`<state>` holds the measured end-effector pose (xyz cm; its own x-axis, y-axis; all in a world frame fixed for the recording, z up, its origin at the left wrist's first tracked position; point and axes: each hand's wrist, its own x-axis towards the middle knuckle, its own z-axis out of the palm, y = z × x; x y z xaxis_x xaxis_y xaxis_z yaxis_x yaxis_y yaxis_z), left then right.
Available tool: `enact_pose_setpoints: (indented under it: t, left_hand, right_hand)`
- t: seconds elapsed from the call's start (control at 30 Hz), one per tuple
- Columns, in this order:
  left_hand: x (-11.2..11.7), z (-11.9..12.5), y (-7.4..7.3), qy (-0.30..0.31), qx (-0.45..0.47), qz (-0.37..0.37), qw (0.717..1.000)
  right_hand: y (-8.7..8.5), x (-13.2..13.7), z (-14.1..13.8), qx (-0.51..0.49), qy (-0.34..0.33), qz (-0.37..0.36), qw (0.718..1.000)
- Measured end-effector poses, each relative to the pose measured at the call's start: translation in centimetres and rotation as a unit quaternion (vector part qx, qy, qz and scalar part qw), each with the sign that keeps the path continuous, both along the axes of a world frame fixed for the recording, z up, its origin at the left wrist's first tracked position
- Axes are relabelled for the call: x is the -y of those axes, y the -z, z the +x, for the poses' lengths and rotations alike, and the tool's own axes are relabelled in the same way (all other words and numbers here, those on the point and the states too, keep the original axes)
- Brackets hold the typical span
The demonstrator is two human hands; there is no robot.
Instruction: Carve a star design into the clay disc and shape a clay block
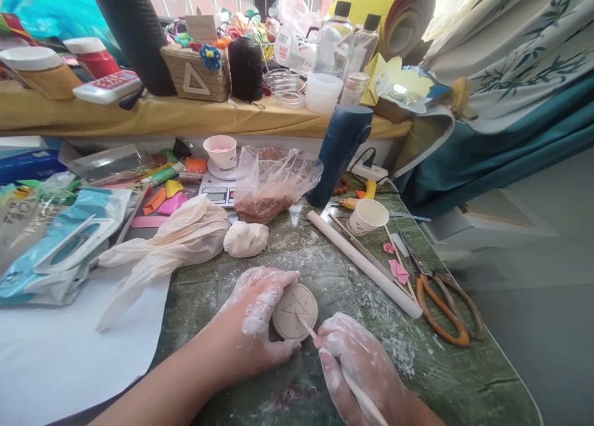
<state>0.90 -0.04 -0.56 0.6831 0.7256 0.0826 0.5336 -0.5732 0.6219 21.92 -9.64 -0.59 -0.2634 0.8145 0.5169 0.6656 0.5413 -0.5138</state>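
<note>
A round flat disc of pale clay (294,311) with a star scored in its top lies on the floury green mat (445,376). My left hand (253,317), dusted white, curls round the disc's left edge and steadies it. My right hand (359,367) is closed on a thin wooden stick (309,328), whose tip rests on the disc's lower right part. A lump of white clay (245,238) sits a little beyond the disc.
A white rolling pin (362,262) lies diagonally to the right, with orange-handled scissors (440,305), a paper cup (367,216) and pink scraps beyond it. A plastic bag of brown powder (269,187), a dark blue bottle (338,153), a scale and packets crowd the back and left.
</note>
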Motion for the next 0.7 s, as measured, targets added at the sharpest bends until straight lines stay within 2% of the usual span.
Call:
enact_pose_setpoints:
  t: [0.43,0.7]
  left_hand:
    - [0.09,-0.03,-0.04,-0.005,-0.004,-0.004,1.000]
    - [0.01,0.02,-0.06,-0.007,-0.007,-0.015,1.000]
  right_hand:
    - [0.24,0.17,0.02,-0.008,-0.005,-0.018,1.000]
    - [0.15,0.29,0.05,-0.012,-0.003,-0.003,1.000]
